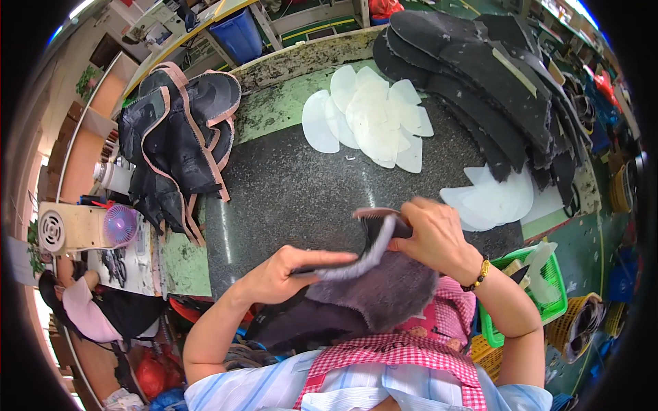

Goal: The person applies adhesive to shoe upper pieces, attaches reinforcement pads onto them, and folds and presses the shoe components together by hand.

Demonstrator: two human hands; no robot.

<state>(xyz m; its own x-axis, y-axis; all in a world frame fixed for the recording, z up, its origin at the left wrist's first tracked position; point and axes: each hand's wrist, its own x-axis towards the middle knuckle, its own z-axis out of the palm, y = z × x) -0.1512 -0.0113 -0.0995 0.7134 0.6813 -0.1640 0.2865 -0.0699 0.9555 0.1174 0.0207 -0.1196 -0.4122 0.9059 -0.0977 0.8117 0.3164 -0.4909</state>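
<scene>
Between my hands, above the table's near edge, is a black boot upper with a grey fuzzy lining (404,288) and a pinkish strip along one edge. My left hand (281,274) is closed on its left edge, the index finger laid along the rim. My right hand (439,233) pinches the right edge, which is bent upward into a curve. The lower part of the upper hangs down in front of my checked apron (391,348). Nearest to my right hand lies a small pile of white half-round pieces (490,198).
Black boot uppers with pinkish edges (181,137) are heaped at the left. A larger pile of white pieces (370,113) lies at the back, beside stacked black fuzzy pieces (473,75). A green basket (490,322) stands right; a purple fan (120,225) and a person (96,315) are left.
</scene>
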